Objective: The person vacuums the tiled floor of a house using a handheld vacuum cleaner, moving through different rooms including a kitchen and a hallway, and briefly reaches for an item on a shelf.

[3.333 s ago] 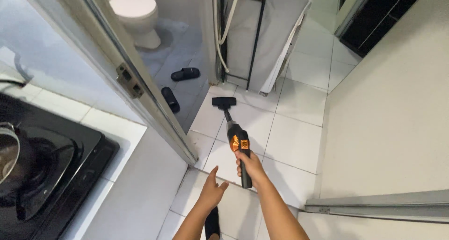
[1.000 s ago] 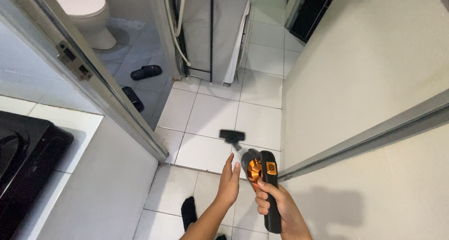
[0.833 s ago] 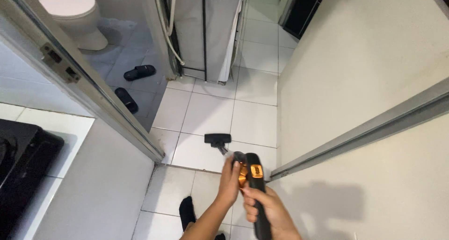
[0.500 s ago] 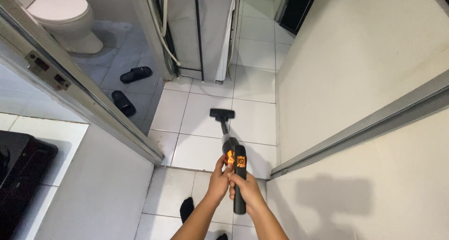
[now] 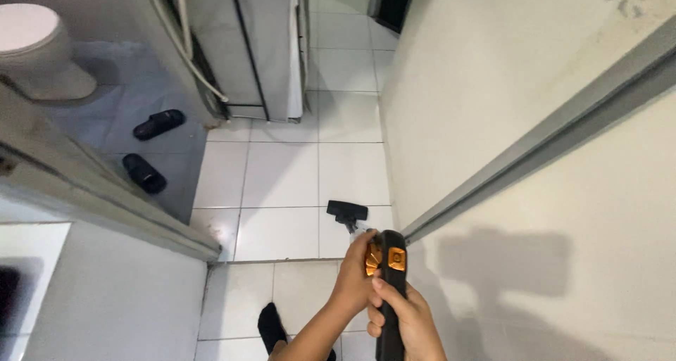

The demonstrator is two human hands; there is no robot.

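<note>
— Changed since half a second ago?
— Pulled back. Brush head (image 5: 347,211) of the handheld vacuum (image 5: 386,283) now close to the wall (image 5: 451,108), on the white floor tile (image 5: 282,178) right at the wall's foot; earlier further out toward the middle of the tile row. Also seen from further right than before: wall now filling more of the picture, black stove gone but for a dark sliver at the left edge.
— Pointing which way?
— Nozzle forward and down, away from the body, slanted a little leftward off the wall. Long axis running from the black grip low in the picture, up through the orange body, to the brush head on the floor. Nearly parallel to the wall's base.
— Hands?
— Right hand (image 5: 401,322) wrapped shut round the black grip, thumb lying up along it just under the orange button, forearm rising from the bottom edge beside the wall. Left hand (image 5: 355,280) cupped against the orange body on the side away from the wall, fingers curled over it, touching; firm grasp or mere rest, impossible to judge. Both hands together, pressed side by side on the tool.
— Around it?
— Black-socked foot (image 5: 271,326) further from the wall than the hands. Two black slippers (image 5: 144,172) and a white toilet (image 5: 39,48) much further off, through the bathroom doorway. Grey laundry hamper (image 5: 264,44) straight ahead, beyond the brush head.
</note>
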